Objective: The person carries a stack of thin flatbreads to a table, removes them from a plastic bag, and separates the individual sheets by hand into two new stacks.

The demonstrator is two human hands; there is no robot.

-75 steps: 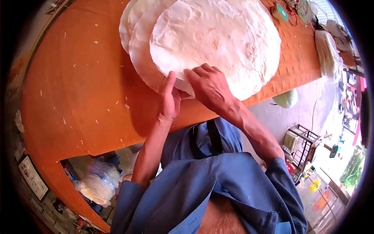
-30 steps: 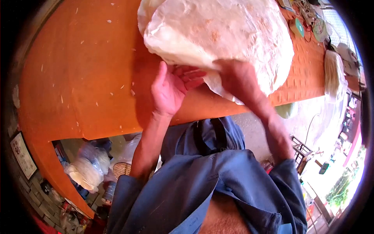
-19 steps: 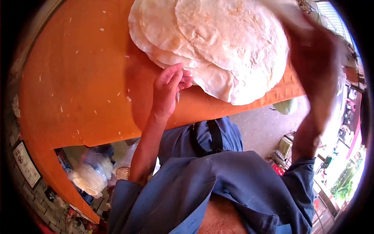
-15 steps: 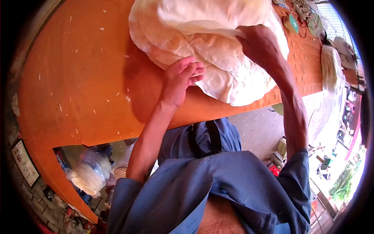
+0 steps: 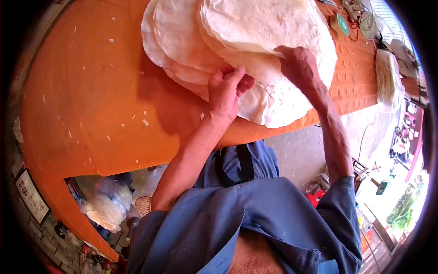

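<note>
Large, thin, round white sheets (image 5: 175, 43) lie overlapping in a pile on the orange table (image 5: 86, 100). At the right of the pile, my right hand (image 5: 300, 71) is closed on the near edge of the upper white sheet (image 5: 269, 20), lifting that edge slightly. My left hand (image 5: 228, 93) is over the pile's front edge, palm partly upward. Its fingers are loosely bent and spread, and no sheet shows between them. The thumb side overlaps the lower sheets in this view.
Small white scraps dot the table's left side. A green-and-white device (image 5: 340, 25) with cables sits at the far right, above a plastic-wrapped pale bundle (image 5: 387, 82). Below the table is a clear plastic bag (image 5: 107, 205). A framed sheet (image 5: 32, 196) stands at lower left.
The upper sheet has come down flatter, showing more of the layers beneath at the left. My right hand has lowered slightly toward me; my left hand has shifted right along the front edge.
</note>
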